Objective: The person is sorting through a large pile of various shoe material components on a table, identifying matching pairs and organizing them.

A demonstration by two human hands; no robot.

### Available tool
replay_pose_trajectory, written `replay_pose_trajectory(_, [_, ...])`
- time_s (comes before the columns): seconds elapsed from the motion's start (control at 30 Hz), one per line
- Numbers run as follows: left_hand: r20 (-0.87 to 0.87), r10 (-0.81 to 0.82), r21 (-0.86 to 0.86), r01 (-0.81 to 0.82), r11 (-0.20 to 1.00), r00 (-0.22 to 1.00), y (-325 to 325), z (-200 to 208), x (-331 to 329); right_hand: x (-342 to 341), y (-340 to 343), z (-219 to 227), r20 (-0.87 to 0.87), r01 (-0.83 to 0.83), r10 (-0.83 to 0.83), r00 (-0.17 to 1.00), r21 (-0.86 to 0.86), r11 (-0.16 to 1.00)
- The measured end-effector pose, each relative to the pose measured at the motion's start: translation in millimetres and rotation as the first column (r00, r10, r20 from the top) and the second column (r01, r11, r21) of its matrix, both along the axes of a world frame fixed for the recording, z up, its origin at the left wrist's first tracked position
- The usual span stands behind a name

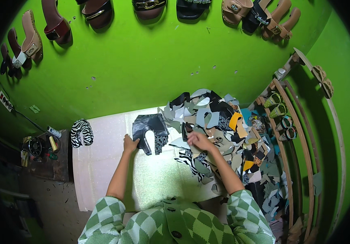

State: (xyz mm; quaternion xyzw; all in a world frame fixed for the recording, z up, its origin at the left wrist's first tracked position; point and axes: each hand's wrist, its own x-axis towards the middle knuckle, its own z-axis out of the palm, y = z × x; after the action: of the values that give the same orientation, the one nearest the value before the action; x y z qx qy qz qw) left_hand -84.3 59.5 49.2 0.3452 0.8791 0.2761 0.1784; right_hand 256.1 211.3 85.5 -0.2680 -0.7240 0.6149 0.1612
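A stack of black U-shaped cut pieces (141,129), some with a patterned grey layer showing at the right side, lies on the pale worktable (106,162). My left hand (131,144) rests against the left edge of this stack, its fingers stretched out. To the right, my right hand (199,141) has its fingers curled in at a small black cut piece (186,131), next to the scrap heap. Part of that piece is hidden by the fingers. Below the right hand lies a zebra-striped scrap (189,160).
A large heap of offcuts (223,122) covers the table's right side and spills down. Zebra-striped U-shaped pieces (82,133) lie at the far left corner. A wooden rack (290,162) with sandals stands right; a side table (53,162) with thread spools stands left. Sandals hang on the green wall.
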Motion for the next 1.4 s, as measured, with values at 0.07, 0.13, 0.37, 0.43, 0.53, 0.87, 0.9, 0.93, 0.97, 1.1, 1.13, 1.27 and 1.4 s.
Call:
replay_pose_trajectory(0.07, [-0.132,0.14,0.092,-0.129,0.987,0.981,-7,-4,17,7,-22,-22,0.156,-0.101,0.106,0.982,-0.038,0.994])
replay_pose_trajectory(0.13, [-0.207,0.045,0.219,0.001,0.976,0.977,0,4,41,12,-50,-47,0.189,-0.08,0.041,0.981,0.201,0.976])
replay_pose_trajectory(0.37, [-0.139,-0.527,0.313,0.542,0.78,0.838,38,2,116,-7,-81,-16,0.213,0.214,-0.406,0.889,0.59,0.778])
replay_pose_trajectory(0.43, [-0.143,-0.523,0.077,0.537,0.84,0.84,51,-10,132,-11,-68,-15,0.214,0.217,-0.443,0.87,0.641,0.736])
replay_pose_trajectory(0.53, [-0.219,-0.519,-0.108,0.508,0.855,0.826,60,-20,156,-14,-57,-12,0.265,0.178,-0.518,0.813,0.735,0.654])
replay_pose_trajectory(0.87, [-0.006,-0.621,-0.099,0.617,0.781,0.784,65,-44,144,-47,-47,-12,0.271,0.03,-0.72,0.639,0.927,0.375])
replay_pose_trajectory(0.9, [-0.011,-0.613,-0.102,0.609,0.786,0.79,63,-51,137,-49,-44,-14,0.267,0.032,-0.714,0.647,0.927,0.375])
replay_pose_trajectory(0.93, [0.108,-0.586,-0.004,0.59,0.808,0.803,60,-55,131,-51,-41,-14,0.206,0.077,-0.704,0.68,0.935,0.347])
replay_pose_trajectory(0.97, [0.228,-0.559,0.091,0.554,0.828,0.798,56,-59,123,-52,-39,-14,0.143,0.123,-0.691,0.709,0.939,0.321])
replay_pose_trajectory(1.1, [0.805,-0.379,0.328,0.191,0.925,0.457,34,-38,107,-38,-24,12,-0.057,0.492,-0.727,0.684,0.772,0.403])
replay_pose_trajectory(1.13, [0.827,-0.331,0.319,0.105,0.942,0.455,26,-29,104,-30,-20,27,-0.142,0.547,-0.683,0.716,0.722,0.424])
replay_pose_trajectory(1.27, [0.84,-0.335,0.363,0.018,0.932,0.426,-4,-8,90,2,-14,64,-0.258,0.614,-0.589,0.766,0.565,0.551])
replay_pose_trajectory(1.4, [0.86,-0.301,0.307,0.054,0.95,0.411,-19,-7,86,38,-8,57,-0.241,0.657,-0.611,0.754,0.245,0.713])
